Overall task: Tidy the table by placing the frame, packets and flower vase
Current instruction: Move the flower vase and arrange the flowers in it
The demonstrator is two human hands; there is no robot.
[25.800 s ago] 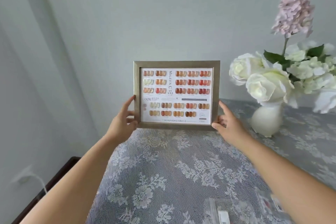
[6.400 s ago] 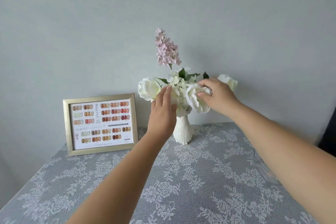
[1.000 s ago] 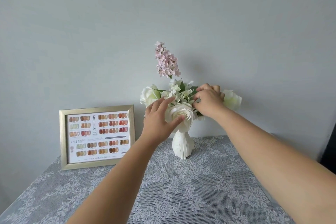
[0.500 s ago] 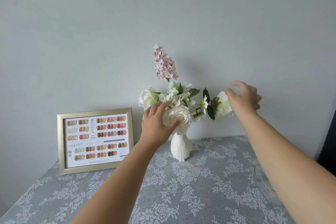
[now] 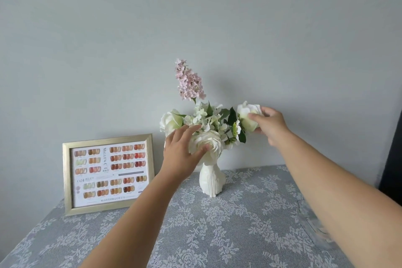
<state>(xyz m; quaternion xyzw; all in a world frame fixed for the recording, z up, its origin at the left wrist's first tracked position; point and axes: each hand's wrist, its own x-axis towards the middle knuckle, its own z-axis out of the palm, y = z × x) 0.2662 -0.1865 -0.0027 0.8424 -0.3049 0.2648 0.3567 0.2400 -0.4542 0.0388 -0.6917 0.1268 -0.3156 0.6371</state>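
Note:
A white flower vase (image 5: 212, 178) stands upright at the back of the table, against the wall. It holds white roses, green leaves and a tall pink sprig (image 5: 189, 81). My left hand (image 5: 182, 151) cups the front white rose (image 5: 206, 142), thumb under it. My right hand (image 5: 269, 125) pinches the right-hand white rose (image 5: 247, 115) between thumb and fingers. A gold frame (image 5: 108, 173) with a nail-colour chart leans upright against the wall, left of the vase. A clear packet (image 5: 316, 226) lies flat near the table's right edge.
A grey lace tablecloth (image 5: 217, 235) covers the table. The plain grey wall runs close behind the vase and frame. A dark object (image 5: 392, 154) stands past the table's right edge.
My right hand has closed its fingers onto the right-hand rose, which it was only reaching beside half a second ago. My left hand stays on the front rose.

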